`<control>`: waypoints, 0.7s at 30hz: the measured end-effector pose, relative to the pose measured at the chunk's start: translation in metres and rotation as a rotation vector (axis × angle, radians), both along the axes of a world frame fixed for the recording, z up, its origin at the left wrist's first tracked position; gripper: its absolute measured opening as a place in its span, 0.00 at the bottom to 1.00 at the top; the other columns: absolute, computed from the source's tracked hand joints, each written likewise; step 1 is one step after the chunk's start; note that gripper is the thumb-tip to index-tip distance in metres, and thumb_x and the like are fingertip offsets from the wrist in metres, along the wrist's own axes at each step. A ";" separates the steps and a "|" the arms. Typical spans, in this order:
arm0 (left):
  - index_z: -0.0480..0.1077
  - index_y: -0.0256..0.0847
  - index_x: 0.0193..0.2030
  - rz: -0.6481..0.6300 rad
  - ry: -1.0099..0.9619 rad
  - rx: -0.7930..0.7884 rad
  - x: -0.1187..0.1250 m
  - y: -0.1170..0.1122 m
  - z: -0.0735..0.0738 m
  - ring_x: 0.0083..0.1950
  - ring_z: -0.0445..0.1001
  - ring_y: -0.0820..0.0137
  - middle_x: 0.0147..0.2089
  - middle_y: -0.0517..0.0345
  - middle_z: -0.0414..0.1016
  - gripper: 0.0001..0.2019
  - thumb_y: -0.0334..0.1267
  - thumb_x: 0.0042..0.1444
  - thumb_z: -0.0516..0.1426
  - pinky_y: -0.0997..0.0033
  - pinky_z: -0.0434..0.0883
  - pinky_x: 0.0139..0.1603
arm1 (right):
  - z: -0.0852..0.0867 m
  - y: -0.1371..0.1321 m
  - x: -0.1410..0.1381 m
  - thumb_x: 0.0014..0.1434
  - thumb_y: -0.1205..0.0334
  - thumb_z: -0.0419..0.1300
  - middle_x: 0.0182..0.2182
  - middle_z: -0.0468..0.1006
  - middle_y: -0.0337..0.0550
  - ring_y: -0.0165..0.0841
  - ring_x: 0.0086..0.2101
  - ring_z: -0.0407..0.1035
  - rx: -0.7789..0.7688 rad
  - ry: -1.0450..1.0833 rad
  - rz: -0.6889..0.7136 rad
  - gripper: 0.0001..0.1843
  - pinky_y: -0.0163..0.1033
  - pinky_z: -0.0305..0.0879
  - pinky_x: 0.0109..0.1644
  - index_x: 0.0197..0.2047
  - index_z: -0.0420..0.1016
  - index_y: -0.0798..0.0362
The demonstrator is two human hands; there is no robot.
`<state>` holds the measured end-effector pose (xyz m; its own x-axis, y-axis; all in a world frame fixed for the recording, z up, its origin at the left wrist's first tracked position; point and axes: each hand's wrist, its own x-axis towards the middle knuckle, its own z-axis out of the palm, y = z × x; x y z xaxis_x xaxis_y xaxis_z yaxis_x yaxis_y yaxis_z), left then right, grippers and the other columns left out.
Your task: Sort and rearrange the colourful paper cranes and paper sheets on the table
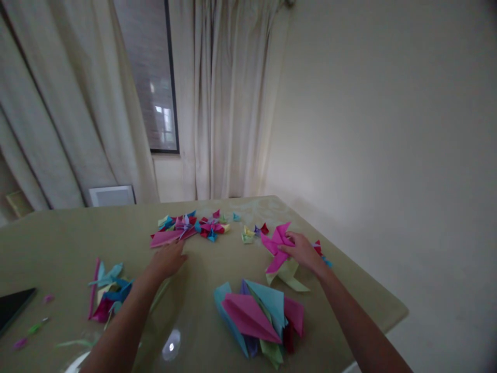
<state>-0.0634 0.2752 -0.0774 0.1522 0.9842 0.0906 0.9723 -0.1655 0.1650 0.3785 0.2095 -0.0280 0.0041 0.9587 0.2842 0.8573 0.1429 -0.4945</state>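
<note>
My right hand (302, 251) pinches a bright pink paper pinwheel (277, 246) by its right side. Below the pinwheel lies a pale yellow-green folded paper pinwheel (289, 274), partly covered by it. My left hand (167, 260) reaches to the near edge of a colourful origami pile, its fingers apart and close to a long pink folded paper (166, 237); whether they touch it is unclear. Behind that paper sit several small folded pieces in blue, red and purple, with a pink origami flower (212, 226) to their right.
A heap of paper planes (252, 316) lies at the front centre. More folded paper (116, 295) is left of my left forearm, beside a dark flat object (15, 308). Small origami pieces (248, 235) lie mid-table. A wall borders the table's right edge; curtains hang behind.
</note>
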 end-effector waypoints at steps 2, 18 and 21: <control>0.72 0.38 0.63 -0.058 0.004 0.005 0.018 0.004 -0.006 0.69 0.73 0.54 0.66 0.38 0.75 0.22 0.34 0.63 0.56 0.55 0.68 0.68 | -0.016 -0.009 -0.001 0.59 0.59 0.67 0.41 0.82 0.49 0.42 0.43 0.76 0.003 -0.098 -0.082 0.11 0.40 0.65 0.45 0.44 0.76 0.54; 0.71 0.37 0.53 -0.011 -0.091 0.091 0.099 0.057 -0.016 0.54 0.79 0.50 0.59 0.37 0.70 0.12 0.35 0.63 0.56 0.57 0.75 0.50 | 0.026 -0.001 -0.033 0.65 0.60 0.66 0.40 0.83 0.47 0.40 0.41 0.76 0.104 -0.104 -0.046 0.09 0.40 0.66 0.45 0.47 0.81 0.53; 0.75 0.39 0.45 -0.044 -0.110 0.059 0.094 0.061 -0.009 0.53 0.80 0.53 0.56 0.41 0.73 0.09 0.29 0.58 0.57 0.61 0.75 0.48 | 0.049 0.020 -0.052 0.66 0.59 0.67 0.38 0.83 0.45 0.38 0.39 0.75 0.160 -0.084 0.035 0.08 0.39 0.65 0.44 0.46 0.81 0.52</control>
